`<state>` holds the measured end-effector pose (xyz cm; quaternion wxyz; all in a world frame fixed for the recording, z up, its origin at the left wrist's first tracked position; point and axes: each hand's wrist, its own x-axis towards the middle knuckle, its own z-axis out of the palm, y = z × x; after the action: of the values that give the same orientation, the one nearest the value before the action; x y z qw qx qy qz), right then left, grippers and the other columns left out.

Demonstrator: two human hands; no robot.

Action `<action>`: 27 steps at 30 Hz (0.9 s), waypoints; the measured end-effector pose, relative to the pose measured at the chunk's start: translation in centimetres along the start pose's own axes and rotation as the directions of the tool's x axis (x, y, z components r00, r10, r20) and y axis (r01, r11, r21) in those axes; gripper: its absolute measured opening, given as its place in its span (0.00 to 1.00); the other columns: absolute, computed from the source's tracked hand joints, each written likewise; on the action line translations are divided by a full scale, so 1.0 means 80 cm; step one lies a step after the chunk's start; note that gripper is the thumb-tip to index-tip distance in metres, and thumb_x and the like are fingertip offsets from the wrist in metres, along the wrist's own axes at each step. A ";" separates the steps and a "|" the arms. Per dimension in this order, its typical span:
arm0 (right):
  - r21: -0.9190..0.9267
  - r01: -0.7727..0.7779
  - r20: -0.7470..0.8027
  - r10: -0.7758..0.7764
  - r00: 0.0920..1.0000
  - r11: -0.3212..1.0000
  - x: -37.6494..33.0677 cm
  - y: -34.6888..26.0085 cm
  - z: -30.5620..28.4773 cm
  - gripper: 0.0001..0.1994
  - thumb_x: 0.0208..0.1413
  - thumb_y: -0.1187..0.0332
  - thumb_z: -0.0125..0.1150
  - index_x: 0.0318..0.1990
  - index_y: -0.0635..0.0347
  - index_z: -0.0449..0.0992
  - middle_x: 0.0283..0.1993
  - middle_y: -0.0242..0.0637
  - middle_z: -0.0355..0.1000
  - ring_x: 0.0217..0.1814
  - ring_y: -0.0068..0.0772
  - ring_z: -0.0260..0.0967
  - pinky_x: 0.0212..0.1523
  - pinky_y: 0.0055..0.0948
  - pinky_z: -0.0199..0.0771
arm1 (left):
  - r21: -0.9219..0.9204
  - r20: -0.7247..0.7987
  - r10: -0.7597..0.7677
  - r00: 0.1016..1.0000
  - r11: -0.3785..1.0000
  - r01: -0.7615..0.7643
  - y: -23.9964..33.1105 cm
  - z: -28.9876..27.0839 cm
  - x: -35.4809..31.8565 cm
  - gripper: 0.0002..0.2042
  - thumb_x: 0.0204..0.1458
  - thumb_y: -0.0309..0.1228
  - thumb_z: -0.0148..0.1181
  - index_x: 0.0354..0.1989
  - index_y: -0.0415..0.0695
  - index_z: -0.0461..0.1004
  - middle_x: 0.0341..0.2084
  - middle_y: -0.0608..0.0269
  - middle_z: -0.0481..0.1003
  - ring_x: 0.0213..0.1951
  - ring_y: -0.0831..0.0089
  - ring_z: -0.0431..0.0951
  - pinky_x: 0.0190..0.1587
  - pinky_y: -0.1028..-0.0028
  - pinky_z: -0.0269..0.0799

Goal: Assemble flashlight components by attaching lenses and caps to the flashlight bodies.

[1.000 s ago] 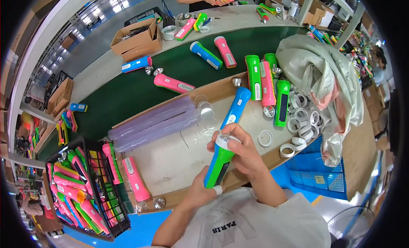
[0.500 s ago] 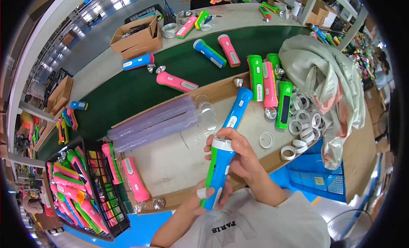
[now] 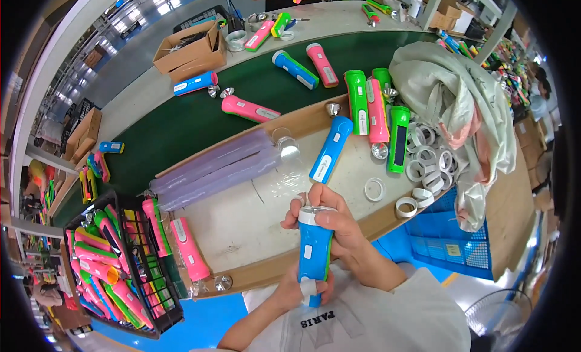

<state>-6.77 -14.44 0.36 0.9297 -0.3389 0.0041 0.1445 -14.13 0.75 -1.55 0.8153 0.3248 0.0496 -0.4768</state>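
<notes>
L hand [image 3: 295, 290] curled round lower end of blue flashlight w/ green edge [image 3: 315, 249]; R hand [image 3: 344, 231] pinching its white head ring [image 3: 308, 216] btwn thumb & fingers; flashlight sits btwn both hands, near white shirt [image 3: 381, 303]; 2nd blue flashlight [image 3: 331, 151] lies beyond R hand, on cardboard-edged tray [image 3: 257, 279].

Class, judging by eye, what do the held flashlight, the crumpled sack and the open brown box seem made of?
Held flashlight: probably moulded plastic, glossy, with highlights on its smooth blue body.
Crumpled sack: perhaps woven plastic, dull; it bunches in loose folds, but no weave is clear.
Open brown box: likely cardboard, matt, with folded brown flaps.
</notes>
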 end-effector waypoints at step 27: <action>-0.094 0.006 -0.151 -0.020 0.988 0.996 0.017 0.005 -0.029 0.17 0.63 0.57 0.53 0.51 0.60 0.65 0.52 0.45 0.67 0.54 0.40 0.70 0.55 0.40 0.72 | -0.034 -0.161 0.188 0.969 0.980 -0.196 0.046 -0.042 0.023 0.32 0.41 0.28 0.69 0.56 0.40 0.60 0.41 0.52 0.71 0.30 0.64 0.76 0.24 0.71 0.75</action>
<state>-5.40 -15.24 -1.83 0.9108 -0.3919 0.0661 0.1122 -9.42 2.52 -3.11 0.8590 0.3443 0.0937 -0.3672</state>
